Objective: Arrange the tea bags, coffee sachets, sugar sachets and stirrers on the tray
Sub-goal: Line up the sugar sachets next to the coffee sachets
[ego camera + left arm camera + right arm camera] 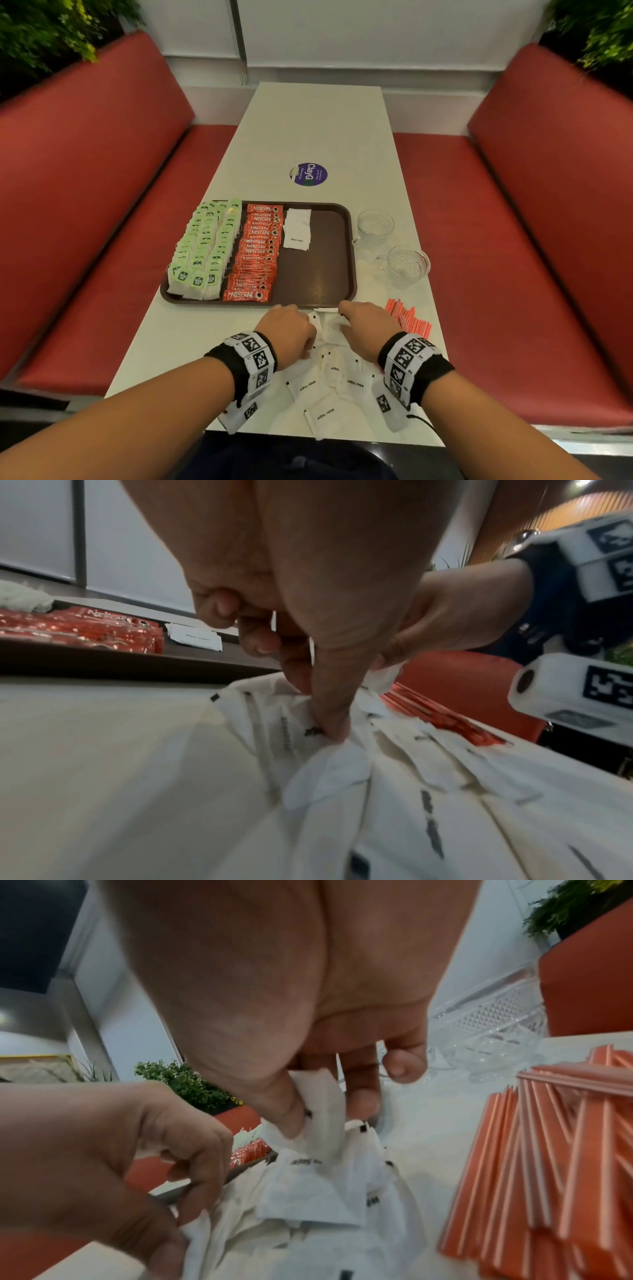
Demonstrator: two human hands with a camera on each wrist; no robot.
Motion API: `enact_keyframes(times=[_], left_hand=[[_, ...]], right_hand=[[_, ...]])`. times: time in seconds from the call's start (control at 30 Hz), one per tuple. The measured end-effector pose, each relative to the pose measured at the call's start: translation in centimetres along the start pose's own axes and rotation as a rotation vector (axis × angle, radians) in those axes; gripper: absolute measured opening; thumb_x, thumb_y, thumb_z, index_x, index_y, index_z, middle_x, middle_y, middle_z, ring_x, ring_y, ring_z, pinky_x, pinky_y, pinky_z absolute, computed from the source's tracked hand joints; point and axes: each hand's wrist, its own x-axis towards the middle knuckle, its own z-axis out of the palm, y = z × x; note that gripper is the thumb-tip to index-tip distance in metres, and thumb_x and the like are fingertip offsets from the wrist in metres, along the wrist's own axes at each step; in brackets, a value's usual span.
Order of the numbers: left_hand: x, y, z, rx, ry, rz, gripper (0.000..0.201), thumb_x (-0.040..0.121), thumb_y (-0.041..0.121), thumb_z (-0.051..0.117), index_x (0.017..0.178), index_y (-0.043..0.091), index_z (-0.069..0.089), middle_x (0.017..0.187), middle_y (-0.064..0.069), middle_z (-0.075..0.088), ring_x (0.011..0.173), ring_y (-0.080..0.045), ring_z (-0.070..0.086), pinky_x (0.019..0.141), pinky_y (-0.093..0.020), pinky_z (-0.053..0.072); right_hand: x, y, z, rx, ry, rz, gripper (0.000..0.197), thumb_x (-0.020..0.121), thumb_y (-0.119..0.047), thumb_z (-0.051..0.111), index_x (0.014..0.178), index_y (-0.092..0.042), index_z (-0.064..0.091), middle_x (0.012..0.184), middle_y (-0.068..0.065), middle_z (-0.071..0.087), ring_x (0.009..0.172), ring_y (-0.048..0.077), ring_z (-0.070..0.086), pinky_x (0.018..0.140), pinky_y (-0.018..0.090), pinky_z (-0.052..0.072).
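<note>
A brown tray [317, 270] carries green tea bags [202, 246] in its left columns, red coffee sachets [257, 253] in a middle column and a few white sugar sachets [297, 229] at the far end. In front of it, a loose pile of sugar sachets [329, 377] lies on the table. Both hands are at the pile's far end. My left hand [301, 325] has curled fingers, and its thumb [334, 729] pinches sachets [377, 791] in the pile. My right hand [349, 322] pinches one sachet [325, 1123] between thumb and fingers. Red-striped stirrers [409, 318] lie to the right.
Two glass cups [375, 224] [407, 265] stand right of the tray. A round purple sticker [310, 174] lies on the table beyond it. Red benches [102, 205] [513, 240] flank the table. The tray's right half is bare.
</note>
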Motion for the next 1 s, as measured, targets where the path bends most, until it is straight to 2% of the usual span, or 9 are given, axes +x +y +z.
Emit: enact_keyframes(times=[0.13,0.2,0.33,0.43,0.57,0.67,0.8,0.9,1.0], left_hand=[[0.0,-1.1,-1.3,-0.225,0.055,-0.002,0.007,0.09,0.03,0.065,0.095,0.026,0.067,0.1,0.006,0.067,0.095,-0.017,0.062,0.081,-0.031,0.049],[-0.1,-1.5,-1.9,-0.331,0.092,-0.003,0.017,0.09,0.027,0.066,0.106,0.025,0.062,0.099,0.006,0.068,0.09,-0.016,0.063,0.08,-0.032,0.051],[0.1,-2.3,-2.4,-0.412,0.218,-0.003,0.041,0.093,0.024,0.06,0.133,0.026,0.051,0.117,0.004,0.064,0.104,-0.018,0.062,0.089,-0.036,0.051],[0.3,-3.0,-2.8,-0.497,0.315,0.037,0.021,0.09,0.019,0.057,0.11,0.025,0.063,0.099,0.004,0.066,0.089,-0.016,0.063,0.078,-0.033,0.05],[0.4,-3.8,-3.1,-0.631,0.375,-0.034,0.01,0.091,0.027,0.061,0.099,0.033,0.059,0.076,0.012,0.065,0.066,-0.005,0.06,0.061,-0.027,0.047],[0.5,-4.4,-3.3,-0.669,0.375,-0.073,0.006,0.093,0.037,0.064,0.096,0.033,0.063,0.074,0.01,0.067,0.067,-0.006,0.061,0.06,-0.025,0.048],[1.1,-5.4,-4.1,-0.765,0.397,-0.116,0.007,0.092,0.029,0.068,0.098,0.028,0.072,0.079,0.012,0.066,0.071,-0.003,0.058,0.064,-0.022,0.043],[2.5,-6.7,-4.4,-0.755,0.391,-0.177,0.008,0.093,0.028,0.066,0.099,0.028,0.071,0.081,0.009,0.065,0.074,-0.009,0.057,0.064,-0.024,0.041],[4.4,-8.7,-4.7,-0.727,0.429,-0.341,0.013,0.092,0.028,0.067,0.105,0.028,0.067,0.085,0.006,0.063,0.08,-0.014,0.059,0.069,-0.027,0.046]], right_hand=[[-0.3,-0.1,-0.2,0.117,-0.023,0.022,0.006,0.099,-0.017,0.044,0.1,-0.018,0.038,0.082,0.005,0.055,0.072,0.024,0.053,0.058,0.032,0.038],[-0.3,-0.2,-0.1,0.181,-0.013,0.024,0.011,0.098,-0.012,0.042,0.104,-0.018,0.035,0.081,0.008,0.057,0.069,0.026,0.054,0.055,0.032,0.038],[-0.2,-0.9,-0.4,0.287,0.075,-0.033,0.023,0.095,-0.018,0.047,0.118,-0.019,0.045,0.1,0.006,0.064,0.087,0.026,0.06,0.072,0.035,0.046],[0.6,-1.1,-0.7,0.277,0.16,-0.085,0.032,0.092,-0.036,0.059,0.12,-0.022,0.055,0.11,-0.001,0.062,0.097,0.019,0.059,0.083,0.033,0.046],[2.0,-1.2,-1.6,0.291,0.257,-0.115,0.018,0.095,-0.035,0.061,0.103,-0.02,0.067,0.093,-0.001,0.06,0.088,0.018,0.056,0.081,0.036,0.047],[3.1,-1.2,-2.3,0.288,0.285,-0.137,0.018,0.096,-0.031,0.06,0.102,-0.016,0.069,0.09,-0.002,0.057,0.085,0.019,0.055,0.079,0.034,0.045],[4.4,-1.1,-3.0,0.253,0.243,-0.135,0.02,0.098,-0.03,0.057,0.105,-0.014,0.067,0.095,0.003,0.061,0.088,0.02,0.056,0.077,0.031,0.042],[5.2,-1.5,-3.5,0.335,0.221,-0.089,0.016,0.101,-0.028,0.052,0.105,-0.014,0.06,0.088,0.0,0.06,0.079,0.019,0.056,0.067,0.03,0.039],[6.0,-1.8,-4.1,0.487,0.207,0.0,0.014,0.1,-0.025,0.049,0.109,-0.015,0.048,0.081,0.0,0.057,0.066,0.015,0.053,0.058,0.029,0.038]])
